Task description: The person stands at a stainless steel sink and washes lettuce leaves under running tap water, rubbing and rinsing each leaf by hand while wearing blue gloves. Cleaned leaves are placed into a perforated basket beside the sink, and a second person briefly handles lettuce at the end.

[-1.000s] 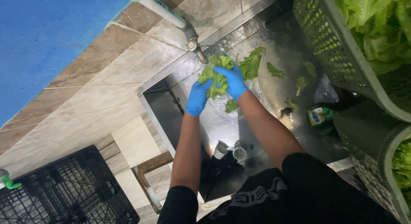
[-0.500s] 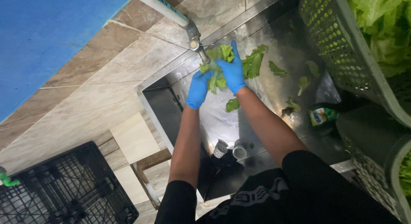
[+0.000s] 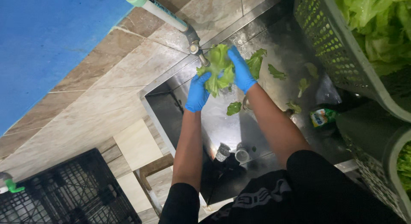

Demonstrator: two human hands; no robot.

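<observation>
Since the earlier frame, I had raised both gloved hands closer under the tap (image 3: 196, 43). My left hand (image 3: 198, 92) and right hand (image 3: 239, 70) had their fingers closed around the lettuce bunch (image 3: 219, 70), held above the steel sink (image 3: 222, 125). Loose leaves (image 3: 257, 61) lay beside it.

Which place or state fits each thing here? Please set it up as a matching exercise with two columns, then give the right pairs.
Things:
1. lettuce bunch
2. loose leaves
3. black crate
4. grey basket

Places or states:
A. on the floor, lower left of the view
B. held between the left hand and right hand under the tap
C. filled with lettuce, upper right of the view
D. scattered on the bottom of the metal sink

Pairs: 1-B, 2-D, 3-A, 4-C
</observation>
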